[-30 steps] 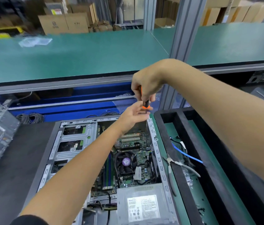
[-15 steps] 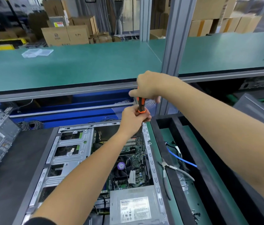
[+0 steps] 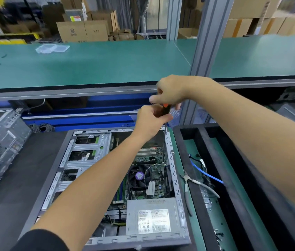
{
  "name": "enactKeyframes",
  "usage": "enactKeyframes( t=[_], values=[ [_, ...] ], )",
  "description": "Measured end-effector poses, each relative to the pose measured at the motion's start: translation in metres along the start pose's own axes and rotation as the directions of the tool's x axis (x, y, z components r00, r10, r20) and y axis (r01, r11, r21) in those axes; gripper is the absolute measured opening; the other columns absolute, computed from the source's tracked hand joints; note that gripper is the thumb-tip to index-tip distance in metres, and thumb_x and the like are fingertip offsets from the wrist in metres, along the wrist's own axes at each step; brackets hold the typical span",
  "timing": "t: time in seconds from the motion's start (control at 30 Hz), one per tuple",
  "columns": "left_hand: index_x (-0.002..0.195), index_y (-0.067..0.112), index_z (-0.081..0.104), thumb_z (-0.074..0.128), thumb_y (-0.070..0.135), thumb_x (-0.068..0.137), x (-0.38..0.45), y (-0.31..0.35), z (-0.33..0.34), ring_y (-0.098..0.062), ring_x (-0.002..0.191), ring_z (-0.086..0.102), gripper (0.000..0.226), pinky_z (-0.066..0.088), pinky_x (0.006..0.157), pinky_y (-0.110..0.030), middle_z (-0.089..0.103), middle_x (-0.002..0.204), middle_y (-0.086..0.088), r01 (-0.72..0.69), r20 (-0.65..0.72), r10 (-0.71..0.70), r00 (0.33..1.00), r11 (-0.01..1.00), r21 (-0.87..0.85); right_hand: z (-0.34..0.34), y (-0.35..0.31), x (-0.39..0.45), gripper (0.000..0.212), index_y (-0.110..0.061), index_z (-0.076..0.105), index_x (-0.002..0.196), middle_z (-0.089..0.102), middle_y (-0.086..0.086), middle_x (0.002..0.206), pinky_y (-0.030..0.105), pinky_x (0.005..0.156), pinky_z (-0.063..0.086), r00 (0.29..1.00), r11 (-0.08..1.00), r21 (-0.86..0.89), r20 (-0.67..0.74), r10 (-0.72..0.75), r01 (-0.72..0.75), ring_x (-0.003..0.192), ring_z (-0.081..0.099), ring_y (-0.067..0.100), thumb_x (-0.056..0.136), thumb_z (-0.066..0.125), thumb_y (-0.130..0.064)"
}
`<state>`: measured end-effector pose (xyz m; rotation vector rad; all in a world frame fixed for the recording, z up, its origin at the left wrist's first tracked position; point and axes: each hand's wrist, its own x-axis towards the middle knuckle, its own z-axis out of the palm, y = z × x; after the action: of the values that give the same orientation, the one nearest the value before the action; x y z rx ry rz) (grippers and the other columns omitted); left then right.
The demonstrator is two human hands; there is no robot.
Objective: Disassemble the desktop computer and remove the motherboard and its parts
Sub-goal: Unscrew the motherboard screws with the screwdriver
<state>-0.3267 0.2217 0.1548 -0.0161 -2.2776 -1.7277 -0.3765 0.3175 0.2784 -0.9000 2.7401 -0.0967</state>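
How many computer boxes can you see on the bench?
2. One open computer case lies flat in the middle, under both hands, its motherboard showing. Another computer case leans at the left edge, partly cut off. More may be out of view.

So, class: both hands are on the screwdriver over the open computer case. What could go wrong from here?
1. The screwdriver shaft runs down beside the motherboard; a slip could gouge it.
2. A freed screw might drop among the fan cables.
3. The left hand sits close under the right hand, so turning may be cramped.
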Motion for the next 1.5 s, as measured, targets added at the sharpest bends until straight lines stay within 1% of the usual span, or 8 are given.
enactKeyframes(
  t=[0.13,0.23,0.37,0.57,0.77,1.13,1.33,1.5],
  values=[
    [0.076,0.021,0.065,0.082,0.016,0.074,0.000,0.000,0.007,-0.001,0.057,0.050,0.018,0.042,0.061,-0.015,0.057,0.061,0.016,-0.038,-0.046,0.038,0.998,0.999,0.004,0.002,-0.004,-0.003,0.033,-0.008,0.057,0.079,0.064,0.001,0.046,0.027,0.053,0.046,0.998,0.993,-0.108,0.023,0.054,-0.052,0.052,0.069,0.018,0.096,0.048,-0.035],
    [0.095,0.003,0.057,0.081,0.018,0.077,-0.003,-0.005,0.006,-0.007,0.062,0.048,0.034,0.042,0.063,-0.017,0.055,0.073,0.003,0.038,0.024,-0.037,0.999,0.999,-0.038,-0.002,-0.005,-0.005,0.015,-0.011,0.064,0.090,0.071,0.000,0.065,0.027,0.058,0.045,0.996,0.991,-0.133,0.086,-0.018,0.029,0.066,0.067,0.013,0.089,0.060,-0.025],
    [0.108,0.002,0.059,0.055,-0.003,0.093,-0.010,-0.023,0.004,-0.014,0.097,0.066,0.017,0.050,0.097,-0.028,0.069,0.108,-0.014,0.095,0.350,-0.108,0.930,0.994,0.054,-0.007,-0.003,-0.007,0.017,-0.018,0.063,0.087,0.068,0.004,0.080,0.023,0.054,0.039,0.985,0.988,-0.104,0.145,-0.099,0.114,0.066,0.060,0.013,0.081,0.060,-0.002],
    [0.067,0.012,0.066,0.057,-0.010,0.087,-0.013,-0.035,0.013,-0.017,0.069,0.067,0.031,0.057,0.084,-0.042,0.069,0.073,-0.008,0.073,0.184,-0.094,0.979,0.991,0.114,-0.003,-0.008,-0.004,0.010,-0.020,0.057,0.084,0.066,0.000,0.083,0.021,0.054,0.043,0.986,0.994,0.020,0.121,-0.114,0.112,0.066,0.065,0.013,0.085,0.067,-0.017],
    [0.058,0.019,0.067,0.074,0.011,0.079,-0.009,-0.041,0.013,-0.013,0.060,0.062,0.023,0.050,0.064,-0.025,0.071,0.068,-0.005,0.007,0.092,-0.031,0.995,0.969,0.249,0.006,-0.005,0.000,0.032,-0.010,0.056,0.084,0.066,-0.002,0.049,0.026,0.053,0.037,1.000,1.000,-0.019,-0.003,0.003,-0.003,0.055,0.069,0.011,0.094,0.051,-0.040],
    [0.058,0.026,0.051,0.081,0.024,0.075,-0.006,-0.045,0.015,-0.015,0.069,0.058,0.035,0.048,0.069,-0.031,0.065,0.069,0.001,0.005,0.074,-0.030,0.997,0.950,0.313,0.005,-0.003,0.004,0.035,-0.005,0.059,0.093,0.072,0.008,0.074,0.026,0.052,0.040,0.999,0.999,0.010,-0.008,0.051,-0.050,0.047,0.068,0.016,0.094,0.054,-0.039],
    [0.069,0.010,0.058,0.081,0.031,0.076,-0.004,-0.049,0.011,-0.016,0.068,0.053,0.031,0.044,0.065,-0.032,0.059,0.065,0.003,0.014,0.101,-0.047,0.994,0.953,0.303,0.008,-0.004,0.005,0.029,-0.004,0.062,0.086,0.067,0.001,0.054,0.023,0.049,0.039,1.000,0.998,-0.060,-0.025,0.001,-0.002,0.052,0.068,0.015,0.090,0.061,-0.034],
    [0.098,0.009,0.071,0.064,0.005,0.089,-0.004,-0.056,0.001,-0.007,0.083,0.069,0.012,0.053,0.082,-0.021,0.073,0.088,-0.003,-0.007,0.342,-0.068,0.937,0.976,0.216,0.005,-0.005,0.001,0.018,-0.019,0.063,0.085,0.062,-0.006,0.079,0.026,0.058,0.044,0.989,0.985,-0.088,0.004,-0.149,0.149,0.072,0.056,0.013,0.074,0.071,-0.007]
  ],
)
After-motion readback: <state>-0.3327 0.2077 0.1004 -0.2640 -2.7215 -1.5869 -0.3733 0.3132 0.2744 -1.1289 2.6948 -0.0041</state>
